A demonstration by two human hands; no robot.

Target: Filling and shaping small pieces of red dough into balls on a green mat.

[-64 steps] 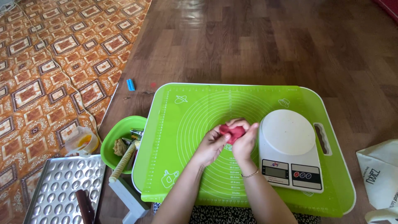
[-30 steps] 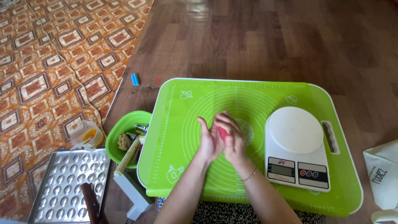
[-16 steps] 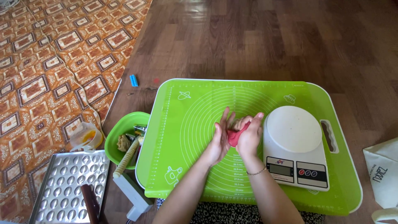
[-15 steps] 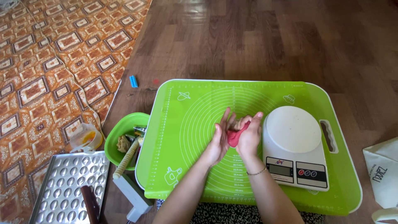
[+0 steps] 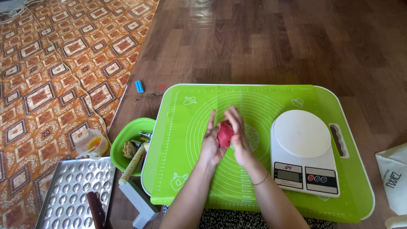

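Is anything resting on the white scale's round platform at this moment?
No, the kitchen scale has a bare white platform; the red dough is pressed between the left hand and right hand.

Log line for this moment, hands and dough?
left hand: pressing red dough | right hand: pressing same dough | over green mat | scale beside

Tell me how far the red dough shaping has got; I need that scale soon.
Done: nothing shaped shows on the dimpled metal tray or the green mat. In hand: the red dough is pressed between the left hand and right hand. The scale sits bare.
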